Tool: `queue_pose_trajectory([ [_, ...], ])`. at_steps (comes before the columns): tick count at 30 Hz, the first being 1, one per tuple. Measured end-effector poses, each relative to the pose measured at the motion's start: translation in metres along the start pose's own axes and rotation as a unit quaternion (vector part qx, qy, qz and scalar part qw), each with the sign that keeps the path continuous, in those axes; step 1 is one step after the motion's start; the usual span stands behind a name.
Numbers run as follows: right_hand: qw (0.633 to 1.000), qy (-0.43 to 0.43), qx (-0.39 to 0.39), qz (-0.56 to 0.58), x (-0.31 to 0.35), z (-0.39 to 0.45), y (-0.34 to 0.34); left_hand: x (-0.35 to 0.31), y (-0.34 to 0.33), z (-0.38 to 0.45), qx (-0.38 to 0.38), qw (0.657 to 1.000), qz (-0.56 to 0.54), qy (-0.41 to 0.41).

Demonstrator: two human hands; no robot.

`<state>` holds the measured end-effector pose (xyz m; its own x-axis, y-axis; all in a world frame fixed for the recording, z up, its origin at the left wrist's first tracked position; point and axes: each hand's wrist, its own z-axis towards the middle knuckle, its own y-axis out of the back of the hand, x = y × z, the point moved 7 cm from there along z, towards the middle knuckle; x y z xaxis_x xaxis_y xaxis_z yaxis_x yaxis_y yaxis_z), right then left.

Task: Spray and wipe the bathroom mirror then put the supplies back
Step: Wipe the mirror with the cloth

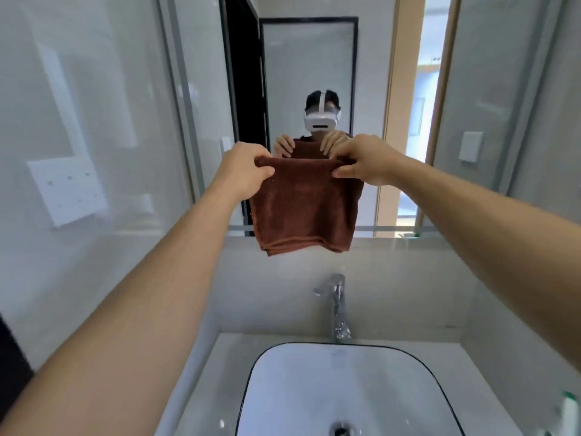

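We hold the cloth [305, 206] up before the mirror [314, 73], left hand [242, 171] and right hand [361, 163] each with a grip pinching a top corner, above the sink [314, 388]. It looks folded for wiping; next, we press it flat to the glass.

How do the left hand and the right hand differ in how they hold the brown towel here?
The left hand pinches the brown towel at its top left corner, knuckles toward the camera; the right hand pinches the top right corner. The left hand sits slightly lower and nearer the frame's centre line than the right. Both grip the same upper edge, holding the towel hanging in front of the mirror.
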<state>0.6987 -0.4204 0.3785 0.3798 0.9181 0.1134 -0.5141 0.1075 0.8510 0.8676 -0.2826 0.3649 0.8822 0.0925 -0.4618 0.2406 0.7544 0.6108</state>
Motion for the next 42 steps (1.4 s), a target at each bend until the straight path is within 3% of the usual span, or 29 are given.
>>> queue_pose_trajectory([
  [8, 0.995, -0.071, 0.050, 0.053, 0.045, -0.107, -0.104, 0.075, -0.048, -0.133, 0.046, 0.989, -0.094, 0.108],
  [12, 0.990, -0.062, 0.105, 0.067, 0.061, -0.146, -0.153, 0.110, -0.063, -0.197, 0.078, 0.975, -0.118, 0.169],
  [19, 0.975, -0.055, 0.176, 0.122, 0.083, -0.204, -0.217, 0.150, -0.081, -0.279, 0.135, 0.963, -0.103, 0.207],
  [33, 0.946, -0.045, 0.267, 0.181, 0.110, -0.242, -0.281, 0.185, -0.081, -0.352, 0.186, 0.943, -0.126, 0.244],
  [42, 0.914, -0.159, 0.337, 0.161, 0.101, -0.248, -0.372, 0.249, -0.144, -0.363, 0.291, 0.914, -0.057, 0.275],
])
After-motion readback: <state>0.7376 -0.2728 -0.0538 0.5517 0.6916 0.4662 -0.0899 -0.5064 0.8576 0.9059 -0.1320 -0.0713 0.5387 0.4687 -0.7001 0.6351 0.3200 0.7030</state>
